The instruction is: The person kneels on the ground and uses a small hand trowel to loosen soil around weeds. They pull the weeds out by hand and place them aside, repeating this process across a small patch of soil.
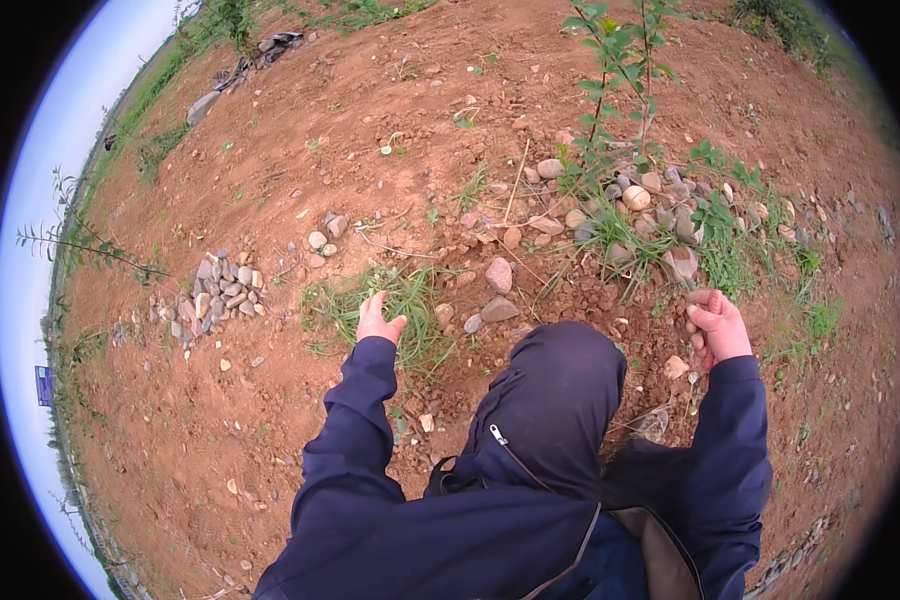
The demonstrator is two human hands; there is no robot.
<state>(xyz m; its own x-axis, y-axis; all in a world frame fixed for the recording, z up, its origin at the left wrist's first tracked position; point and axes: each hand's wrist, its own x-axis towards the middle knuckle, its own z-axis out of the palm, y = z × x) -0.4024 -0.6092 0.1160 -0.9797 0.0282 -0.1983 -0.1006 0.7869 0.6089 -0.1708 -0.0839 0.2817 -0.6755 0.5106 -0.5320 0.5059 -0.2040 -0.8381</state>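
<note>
My left hand (379,321) reaches over a heap of long green grass (412,311), fingers spread; whether it touches the blades is unclear. At the right, my right hand (714,328) is curled, thumb against fingers, above loose reddish soil (637,330). Something thin and dark may be at its fingertips, too small to tell. Just beyond it stand a pinkish stone (679,264) and a grass tuft (622,236). Between the hands lie a rounded pink stone (499,275) and a flatter brown stone (499,309).
A leafy sapling (604,82) rises from a ring of stones (636,198) ahead on the right. To the left are a pile of small stones (225,289) and a thin leaning sapling (105,247). Dark plastic sheeting (277,45) lies at the far upper left. My bent knee (562,375) is between my arms.
</note>
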